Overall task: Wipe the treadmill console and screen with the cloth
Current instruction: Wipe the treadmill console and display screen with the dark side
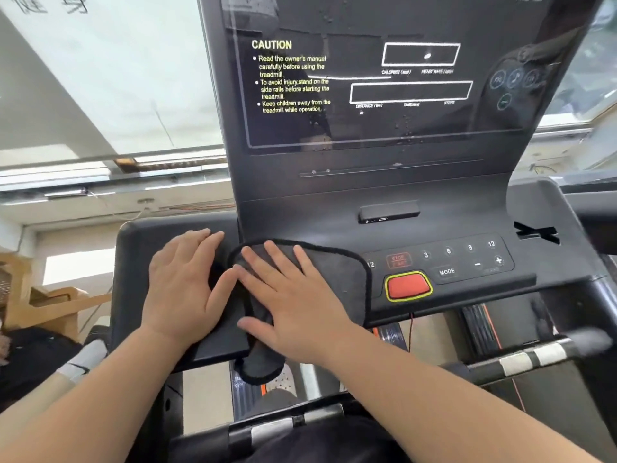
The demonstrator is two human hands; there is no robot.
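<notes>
A bright room with large windows surrounds a black treadmill console, seen from above by the person standing at it. Its tall dark screen rises at the back, unlit, printed with a white caution notice and dotted with small spots, so it looks not yet wiped. A grey cloth with a dark stitched edge lies spread over the left part of the sloping surface, one end hanging off the near edge. The right hand lies flat on it, fingers straight and spread, probably pressing it down for a stroke. The left hand rests open on the bare console just beside the cloth, seemingly for balance. A red stop button sits just right of the cloth
</notes>
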